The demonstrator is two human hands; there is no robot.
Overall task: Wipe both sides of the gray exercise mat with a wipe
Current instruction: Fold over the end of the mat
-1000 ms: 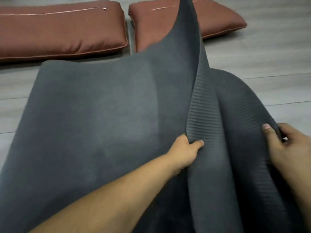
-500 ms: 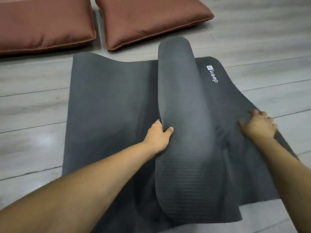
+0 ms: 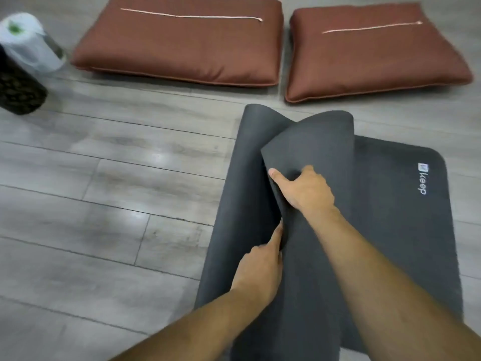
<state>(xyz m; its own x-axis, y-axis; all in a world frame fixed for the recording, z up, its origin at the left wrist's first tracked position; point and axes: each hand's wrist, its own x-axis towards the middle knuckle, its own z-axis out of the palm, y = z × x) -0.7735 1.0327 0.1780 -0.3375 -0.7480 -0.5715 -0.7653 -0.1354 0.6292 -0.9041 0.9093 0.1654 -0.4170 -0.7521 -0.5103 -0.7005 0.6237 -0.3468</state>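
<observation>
Gray exercise mat (image 3: 403, 204), lying just before the brown cushions (image 3: 182, 48), is doubled over; left hand (image 3: 260, 272) and right hand (image 3: 305, 190) both grip its raised fold, best carried across evenly, without creasing.

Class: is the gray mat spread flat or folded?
Mat partly folded: left hand, right hand grip its raised fold; logo side lies flat.

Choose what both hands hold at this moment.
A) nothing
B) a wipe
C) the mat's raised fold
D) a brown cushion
C: the left hand and the right hand both grip the raised fold of the mat, with fingers curled round its edge.
</observation>
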